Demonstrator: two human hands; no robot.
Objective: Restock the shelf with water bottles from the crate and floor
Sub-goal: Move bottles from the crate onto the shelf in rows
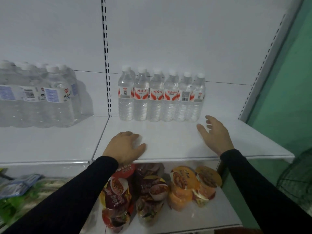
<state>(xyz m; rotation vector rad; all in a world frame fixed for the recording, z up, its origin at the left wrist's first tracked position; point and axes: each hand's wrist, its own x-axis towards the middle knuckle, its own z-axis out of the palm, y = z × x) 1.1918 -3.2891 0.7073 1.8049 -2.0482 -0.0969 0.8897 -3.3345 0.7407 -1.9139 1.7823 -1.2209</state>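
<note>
A white metal shelf (168, 142) fills the middle of the view, backed by a white panel with a slotted black-and-white upright running down it. The shelf board in front of the bottles is bare where both hands are.

On the neighbouring shelf section to the left stands a cluster of clear water bottles with blue-and-white labels (38, 97), packed tightly together near the back.

At the rear of the main shelf, a row of water bottles with red-and-white labels (161, 97) stands upright, shoulder to shoulder, white caps on; a second row seems to stand behind, though it is hard to tell.

On the lower shelf lie instant noodle bowls: dark red ones (133, 193) on the left, orange ones (194, 186) on the right, stacked and tilted.

A green wall (287, 98) runs along the right side, with dark netting low beside it.

The left hand (125, 146), in a black sleeve, rests on the front part of the shelf with fingers curled down onto the board; its grip is released and holds nothing. The right hand (215, 134) is above the shelf just in front of the right end of the bottle row, fingers spread and relaxed, its grip likewise released, not touching any bottle.
</note>
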